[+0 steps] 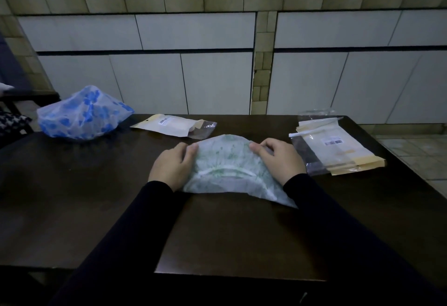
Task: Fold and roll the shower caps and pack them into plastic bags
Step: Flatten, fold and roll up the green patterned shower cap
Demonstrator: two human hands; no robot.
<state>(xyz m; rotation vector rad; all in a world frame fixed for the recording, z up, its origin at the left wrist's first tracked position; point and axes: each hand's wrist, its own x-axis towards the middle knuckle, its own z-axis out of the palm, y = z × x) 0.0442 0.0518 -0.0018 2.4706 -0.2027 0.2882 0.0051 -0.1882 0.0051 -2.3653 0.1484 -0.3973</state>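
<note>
Head view: we note left hand (174, 165) and right hand (278, 158) pinching the green cap's (227, 160) far edge; bare table (72, 196) lies to the left.

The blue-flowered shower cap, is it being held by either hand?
No, the blue-flowered shower cap lies alone far left; both hands grip the green-patterned cap.

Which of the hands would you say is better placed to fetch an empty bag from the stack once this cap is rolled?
Probably the right hand: the stack of plastic bags lies just beside it, whereas the left hand, also pinching the green shower cap, would have to cross over.
</note>
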